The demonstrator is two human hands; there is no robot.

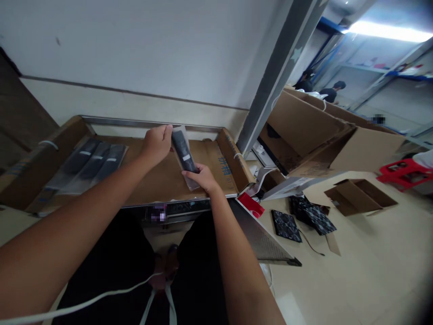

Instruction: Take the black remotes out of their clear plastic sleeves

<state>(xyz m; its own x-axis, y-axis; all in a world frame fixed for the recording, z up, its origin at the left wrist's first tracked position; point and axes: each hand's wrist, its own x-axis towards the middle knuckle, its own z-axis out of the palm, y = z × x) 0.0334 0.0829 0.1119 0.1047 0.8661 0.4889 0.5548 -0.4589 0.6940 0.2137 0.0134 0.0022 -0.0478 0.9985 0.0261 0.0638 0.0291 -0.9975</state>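
Note:
Between my two hands is a clear plastic bag (183, 145) with a dark, banded item inside, tilted above a cardboard-lined work surface (152, 180). My left hand (158, 143) pinches the bag's upper left edge. Lower down, my right hand (202, 177) grips the bag near its bottom end, thumb across the front. What the dark item is, I cannot tell; a small white label wraps it. Several similar bagged dark items (97, 158) lie side by side at the left of the surface, each with a white band.
Cardboard side walls (236, 158) edge the surface. To the right stand a large open carton (314, 131), a smaller carton (360, 197) and a red crate (404, 173). Black patterned pieces (286, 225) lie on the floor. A white cord (101, 295) crosses my lap. Two people (333, 91) are in the background.

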